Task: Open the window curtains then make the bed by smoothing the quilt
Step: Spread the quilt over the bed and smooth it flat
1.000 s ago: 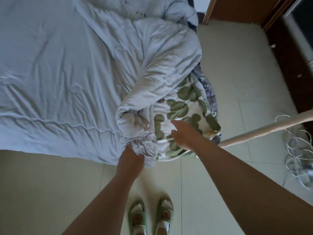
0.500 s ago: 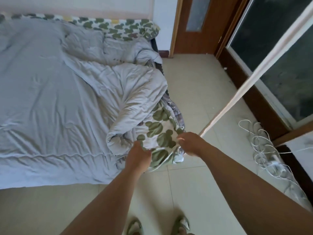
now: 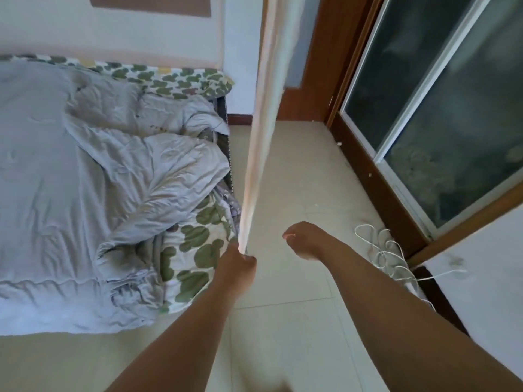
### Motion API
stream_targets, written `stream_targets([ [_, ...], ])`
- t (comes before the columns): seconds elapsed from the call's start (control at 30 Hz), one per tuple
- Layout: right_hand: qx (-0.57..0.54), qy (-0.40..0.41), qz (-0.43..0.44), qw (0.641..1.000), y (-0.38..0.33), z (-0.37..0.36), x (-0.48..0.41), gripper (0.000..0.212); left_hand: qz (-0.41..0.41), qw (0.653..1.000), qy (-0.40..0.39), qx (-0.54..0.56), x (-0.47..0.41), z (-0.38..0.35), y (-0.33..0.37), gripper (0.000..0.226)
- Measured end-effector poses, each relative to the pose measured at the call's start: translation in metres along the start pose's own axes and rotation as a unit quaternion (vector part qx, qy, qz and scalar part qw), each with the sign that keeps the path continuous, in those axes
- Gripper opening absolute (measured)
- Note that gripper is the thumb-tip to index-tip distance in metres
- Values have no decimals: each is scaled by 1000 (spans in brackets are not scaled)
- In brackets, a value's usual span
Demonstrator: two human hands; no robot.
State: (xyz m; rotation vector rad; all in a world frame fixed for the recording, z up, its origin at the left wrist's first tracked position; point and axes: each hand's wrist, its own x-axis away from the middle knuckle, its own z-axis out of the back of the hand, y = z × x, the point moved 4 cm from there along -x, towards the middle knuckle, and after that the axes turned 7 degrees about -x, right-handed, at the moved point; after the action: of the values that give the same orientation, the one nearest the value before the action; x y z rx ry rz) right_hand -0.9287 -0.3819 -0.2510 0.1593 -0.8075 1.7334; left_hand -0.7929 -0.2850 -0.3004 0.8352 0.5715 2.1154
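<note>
A pale cream curtain (image 3: 259, 142) hangs as a narrow gathered strip from the top of the view down to the bed corner. My left hand (image 3: 236, 264) is closed around its lower end. My right hand (image 3: 304, 241) hovers over the floor tiles just to the right, fingers curled, holding nothing. The grey-blue quilt (image 3: 113, 171) lies crumpled on the bed, bunched and folded back along the right edge. There it uncovers a white sheet with green blotches (image 3: 198, 250). The dark glass window (image 3: 441, 131) in its wooden frame stands at the right.
A loose coil of white cable (image 3: 385, 250) lies on the tiled floor by the window frame. A wooden door frame (image 3: 319, 80) stands in the far corner. Pale tiles (image 3: 311, 179) run between bed and window.
The view has lifted from the bed corner toward the wall and window. My left hand left the quilt and took the curtain's end. My right hand let the curtain go and moved right.
</note>
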Motion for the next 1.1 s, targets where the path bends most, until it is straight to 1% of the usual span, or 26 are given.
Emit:
stream_targets([
  [0.1,-11,-2,25,1000,22,30,-1,36,11,999,9,35,1,-27,33,48],
  [0.23,29,-13,61,998,45,62,-13,36,11,999,24,31,3,-49,69,52],
  [0.4,42,-16,85,995,53,90,-47,37,20,999,44,14,-19,-58,100,52],
  [0.53,31,-6,103,994,48,111,-85,36,34,997,61,19,-48,-57,119,50],
  [0.63,38,-16,117,992,42,131,-122,36,51,996,57,46,-83,-55,135,44],
  [0.73,43,-19,136,990,31,152,-162,36,75,993,74,59,-124,-49,151,43],
  [0.83,51,-35,143,988,22,167,-195,35,100,990,80,53,-155,-44,168,45],
  [0.9,52,-39,148,987,14,180,-217,35,110,989,92,43,-178,-38,179,41],
  [1.0,85,-62,169,980,1,196,-242,37,121,986,94,59,-204,-28,191,36],
  [1.1,115,-75,206,969,-13,210,-269,39,136,982,116,55,-225,-22,198,41],
])
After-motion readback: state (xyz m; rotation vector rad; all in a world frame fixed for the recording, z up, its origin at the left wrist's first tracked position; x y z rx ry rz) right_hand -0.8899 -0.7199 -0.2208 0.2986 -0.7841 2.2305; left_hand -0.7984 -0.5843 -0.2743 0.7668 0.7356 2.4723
